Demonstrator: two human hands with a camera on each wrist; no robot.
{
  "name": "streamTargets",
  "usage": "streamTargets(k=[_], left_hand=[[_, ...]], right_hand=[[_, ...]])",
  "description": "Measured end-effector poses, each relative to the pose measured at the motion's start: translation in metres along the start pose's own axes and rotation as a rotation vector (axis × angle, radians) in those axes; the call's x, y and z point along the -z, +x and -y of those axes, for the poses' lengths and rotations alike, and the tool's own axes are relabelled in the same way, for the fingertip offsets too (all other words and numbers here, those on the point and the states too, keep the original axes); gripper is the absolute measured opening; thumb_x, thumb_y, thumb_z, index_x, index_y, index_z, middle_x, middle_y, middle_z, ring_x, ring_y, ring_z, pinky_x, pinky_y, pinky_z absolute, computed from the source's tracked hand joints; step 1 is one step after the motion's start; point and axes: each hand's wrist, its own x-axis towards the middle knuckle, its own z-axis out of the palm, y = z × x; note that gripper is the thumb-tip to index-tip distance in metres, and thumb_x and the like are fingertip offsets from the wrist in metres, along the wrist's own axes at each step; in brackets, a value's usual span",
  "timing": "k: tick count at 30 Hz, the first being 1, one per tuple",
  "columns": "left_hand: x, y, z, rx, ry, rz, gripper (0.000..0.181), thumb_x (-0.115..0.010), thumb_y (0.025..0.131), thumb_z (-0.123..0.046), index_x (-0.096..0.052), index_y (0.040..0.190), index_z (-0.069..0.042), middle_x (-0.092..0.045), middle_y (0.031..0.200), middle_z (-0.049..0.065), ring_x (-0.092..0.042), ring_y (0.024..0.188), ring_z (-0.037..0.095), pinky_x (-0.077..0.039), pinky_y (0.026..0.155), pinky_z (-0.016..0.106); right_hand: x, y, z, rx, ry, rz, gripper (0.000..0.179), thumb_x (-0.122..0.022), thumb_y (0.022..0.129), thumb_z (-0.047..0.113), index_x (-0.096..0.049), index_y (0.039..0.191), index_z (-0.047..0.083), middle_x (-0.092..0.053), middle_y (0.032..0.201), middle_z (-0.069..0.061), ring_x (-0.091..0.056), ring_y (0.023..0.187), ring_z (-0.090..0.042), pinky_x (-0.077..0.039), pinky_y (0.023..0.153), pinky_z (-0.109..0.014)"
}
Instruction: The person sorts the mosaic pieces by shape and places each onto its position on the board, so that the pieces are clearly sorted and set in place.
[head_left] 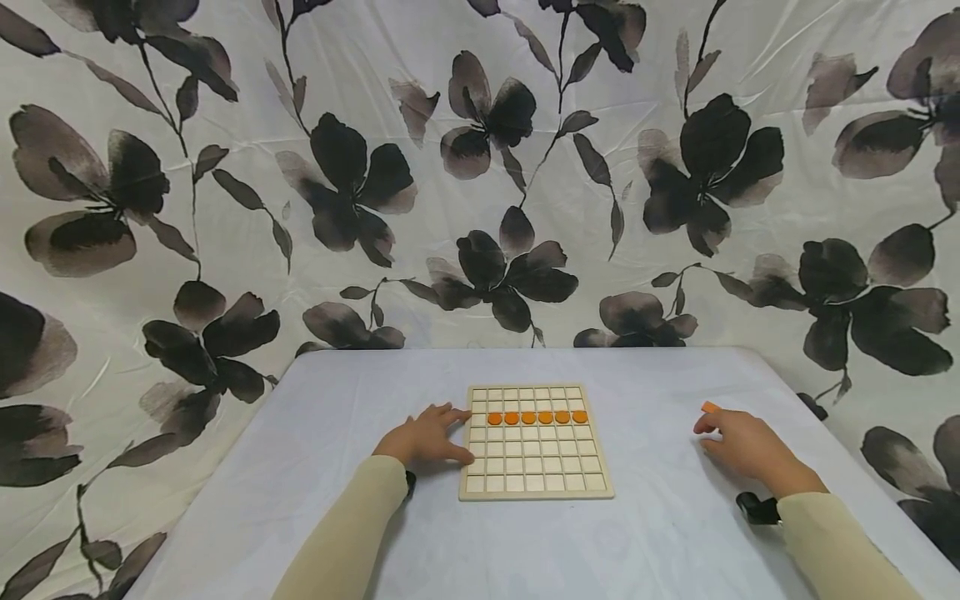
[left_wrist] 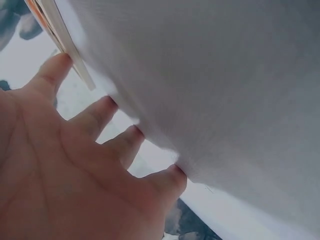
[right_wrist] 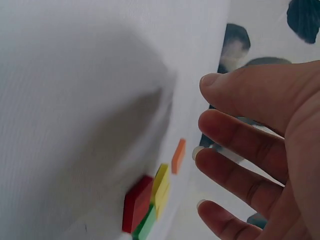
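Observation:
A square pale wooden grid board (head_left: 536,460) lies on the white table, with a row of several orange round discs (head_left: 528,417) across its upper part. My left hand (head_left: 427,433) touches the board's left edge with index finger and thumb, fingers spread. The left wrist view has those fingers (left_wrist: 92,117) straight, one against the board's side. Over the table to the right, my right hand (head_left: 750,446) is loosely bent and holds nothing visible. Near its fingers lie an orange piece (right_wrist: 178,156), yellow pieces (right_wrist: 160,190), a red piece (right_wrist: 137,203) and a green piece (right_wrist: 144,225).
The table (head_left: 645,533) has a plain white cover. Behind it hangs a white cloth (head_left: 600,250) with dark flowers. Dark bands with devices sit on both wrists, the right one (head_left: 757,508) plainly visible.

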Motion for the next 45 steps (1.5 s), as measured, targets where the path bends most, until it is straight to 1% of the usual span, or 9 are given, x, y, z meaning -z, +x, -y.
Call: streamTargets(k=[5,9,13,15,19,23,27,36,45], left_hand=[[0.0,0.002,-0.001,0.009,-0.002,-0.001,0.084,-0.074,0.076,-0.056,-0.042,0.147,-0.025,-0.031,0.158,0.012,-0.023,0.148,0.036,-0.019,0.112,0.07],[-0.001,0.004,0.001,0.013,-0.005,0.0,0.085,-0.074,0.075,-0.057,-0.042,0.147,-0.025,-0.031,0.158,0.011,-0.022,0.148,0.036,-0.019,0.112,0.07],[-0.002,0.004,0.001,0.01,-0.004,0.0,0.086,-0.074,0.075,-0.058,-0.042,0.147,-0.025,-0.032,0.158,0.011,-0.022,0.148,0.036,-0.019,0.112,0.07],[-0.002,0.004,0.001,0.009,-0.001,-0.001,0.086,-0.074,0.074,-0.059,-0.042,0.147,-0.025,-0.032,0.158,0.011,-0.022,0.148,0.036,-0.019,0.112,0.07],[-0.002,0.002,0.001,0.008,0.0,-0.005,0.086,-0.074,0.074,-0.059,-0.043,0.147,-0.025,-0.032,0.157,0.011,-0.023,0.148,0.037,-0.019,0.112,0.07],[-0.001,0.001,0.001,0.009,-0.005,-0.004,0.086,-0.074,0.074,-0.06,-0.043,0.147,-0.026,-0.032,0.157,0.011,-0.022,0.148,0.037,-0.02,0.112,0.07],[-0.001,0.002,0.001,0.01,0.0,0.002,0.086,-0.073,0.075,-0.061,-0.041,0.148,-0.027,-0.031,0.158,0.01,-0.022,0.148,0.035,-0.019,0.113,0.069],[0.0,0.0,0.001,0.002,-0.002,0.004,0.085,-0.073,0.076,-0.059,-0.042,0.147,-0.025,-0.031,0.158,0.011,-0.023,0.147,0.036,-0.019,0.112,0.07],[-0.001,0.001,0.0,0.015,0.007,0.004,0.084,-0.072,0.075,-0.06,-0.043,0.146,-0.026,-0.032,0.158,0.009,-0.023,0.148,0.033,-0.019,0.113,0.069]], right_hand=[[0.005,-0.003,-0.012,-0.07,0.025,0.037,0.019,-0.064,0.086,0.008,-0.069,0.104,0.007,-0.067,0.113,-0.022,-0.059,0.106,-0.042,-0.048,0.086,-0.057],[0.008,-0.007,-0.02,-0.103,0.033,0.072,0.023,-0.06,0.086,0.003,-0.069,0.107,0.005,-0.063,0.118,-0.026,-0.056,0.11,-0.045,-0.046,0.089,-0.061],[0.011,-0.01,-0.024,-0.123,0.023,0.088,0.024,-0.061,0.084,0.001,-0.069,0.107,0.004,-0.061,0.12,-0.029,-0.055,0.109,-0.047,-0.045,0.09,-0.063],[0.011,-0.012,-0.026,-0.134,0.024,0.101,0.026,-0.062,0.082,-0.001,-0.069,0.107,0.002,-0.061,0.118,-0.03,-0.056,0.106,-0.045,-0.046,0.089,-0.062],[0.012,-0.012,-0.029,-0.2,0.06,0.143,0.032,-0.061,0.08,-0.003,-0.067,0.112,-0.001,-0.058,0.121,-0.031,-0.053,0.096,-0.039,-0.048,0.087,-0.059],[0.012,-0.014,-0.031,-0.25,0.077,0.168,0.035,-0.062,0.08,-0.002,-0.065,0.115,-0.002,-0.055,0.124,-0.033,-0.049,0.094,-0.037,-0.048,0.088,-0.059],[0.01,-0.015,-0.034,-0.26,0.067,0.175,0.034,-0.066,0.081,0.001,-0.065,0.114,-0.002,-0.055,0.122,-0.033,-0.049,0.095,-0.039,-0.046,0.091,-0.063],[0.008,-0.015,-0.036,-0.278,0.061,0.183,0.035,-0.065,0.081,0.001,-0.064,0.116,-0.003,-0.054,0.122,-0.033,-0.048,0.093,-0.038,-0.048,0.088,-0.061],[0.007,-0.012,-0.039,-0.289,0.05,0.212,0.036,-0.068,0.082,0.003,-0.063,0.117,-0.003,-0.054,0.122,-0.033,-0.049,0.093,-0.038,-0.048,0.088,-0.062]])
